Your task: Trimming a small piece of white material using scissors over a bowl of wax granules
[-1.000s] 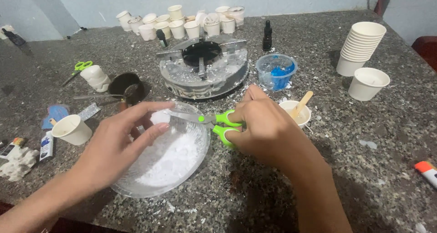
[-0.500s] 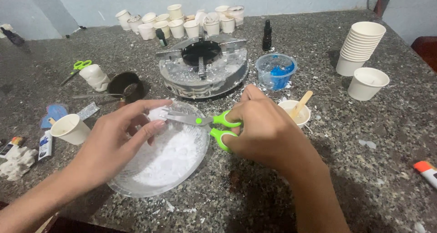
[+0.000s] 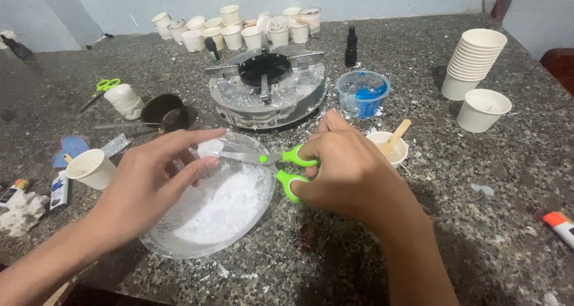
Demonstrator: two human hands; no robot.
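Scissors [image 3: 272, 162] with bright green handles lay gripped in the right hand [image 3: 353, 171], fingers through the loops, their metal blades pointing left over the rim of a clear plastic dish [image 3: 179, 246] that held a heap of white powder [image 3: 224, 204]. The blades looked nearly closed together. The left hand [image 3: 149, 183] reached in from the left above the dish, its fingers loosely curled with thumb and fingertips pinched near the blade tips on something small and pale; what it was could not be told. The dish sat on the speckled grey stone desk [image 3: 490, 162], close to the person.

Just behind the dish stood a round grey mould [image 3: 267, 91] with a black centre, dusted with white crumbs. Right of it was a clear tub of blue material [image 3: 363, 94], and near the right hand a small white cup with a wooden stick [image 3: 388, 147] leaning in it. A dark dropper bottle [image 3: 351, 46] stood farther back. At the right edge a stack of white paper cups [image 3: 472, 61] rose beside a single white cup [image 3: 483, 110]. A cluster of little white cups [image 3: 233, 28] lined the far side. To the left were a black bowl [image 3: 164, 110], a white lumpy figure [image 3: 124, 100], a second pair of green scissors [image 3: 101, 89], and a paper cup [image 3: 91, 168].
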